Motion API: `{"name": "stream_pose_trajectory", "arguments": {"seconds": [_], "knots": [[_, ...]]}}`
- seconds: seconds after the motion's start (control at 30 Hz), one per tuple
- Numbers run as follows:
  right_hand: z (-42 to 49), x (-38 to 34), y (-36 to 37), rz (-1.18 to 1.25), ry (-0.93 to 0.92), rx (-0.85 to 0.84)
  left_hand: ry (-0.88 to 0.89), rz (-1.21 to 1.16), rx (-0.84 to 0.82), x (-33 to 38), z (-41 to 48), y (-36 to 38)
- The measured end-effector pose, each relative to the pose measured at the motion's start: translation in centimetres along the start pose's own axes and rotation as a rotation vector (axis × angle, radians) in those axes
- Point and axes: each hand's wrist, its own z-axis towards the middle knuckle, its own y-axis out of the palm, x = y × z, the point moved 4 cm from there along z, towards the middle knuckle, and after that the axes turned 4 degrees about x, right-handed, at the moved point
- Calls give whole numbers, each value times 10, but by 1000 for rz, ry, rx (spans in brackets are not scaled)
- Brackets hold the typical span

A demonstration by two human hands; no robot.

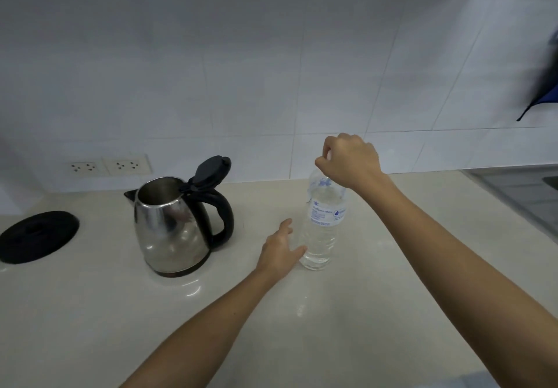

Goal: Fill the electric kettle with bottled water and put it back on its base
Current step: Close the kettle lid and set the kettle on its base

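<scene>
A steel electric kettle [169, 227] with a black handle stands on the counter, its black lid [211, 173] flipped up and open. Its round black base [37, 235] lies apart at the far left. A clear water bottle [324, 221] with a white and blue label stands upright to the right of the kettle. My right hand [347, 158] is closed over the bottle's top, hiding the cap. My left hand [280, 250] is low beside the bottle, fingers spread, thumb touching its lower part.
The pale counter [241, 312] runs along a white tiled wall. Two wall sockets [110, 166] sit behind the kettle. A sink edge [528, 188] shows at the right, and a blue and dark object [543, 86] hangs at the upper right.
</scene>
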Motion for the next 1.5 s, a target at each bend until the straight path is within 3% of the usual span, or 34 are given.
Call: {"name": "stream_pose_trajectory", "arguments": {"seconds": [0.1,0.27,0.43,0.57,0.63,0.7,0.83,0.97,1.1,1.2,1.37,1.5], "knots": [[-2,-34,10,-93,-44,71,88,1,106,-14,-9,-38],[-9,-102,35,17,-84,47,229,-65,366,-40,-28,-115],[-28,-157,58,493,61,-40,432,102,537,-77,-52,-174],[-41,-186,77,686,195,-2,460,204,703,-109,-65,-216],[-45,-195,85,753,283,10,381,169,745,-122,-67,-231],[-49,-202,90,813,345,15,222,111,698,-136,-63,-238],[-51,-213,91,909,423,61,-75,-31,442,-161,-44,-230],[-49,-221,89,955,428,104,-129,-120,307,-170,-31,-216],[-40,-238,81,924,319,148,-143,-124,309,-174,-27,-215],[-30,-257,78,828,140,126,-142,-97,315,-172,-27,-215],[-27,-299,89,414,-299,-58,-143,-65,320,-175,-27,-209],[-30,-307,108,129,-440,-141,-163,-8,312,-175,-27,-212]]}}
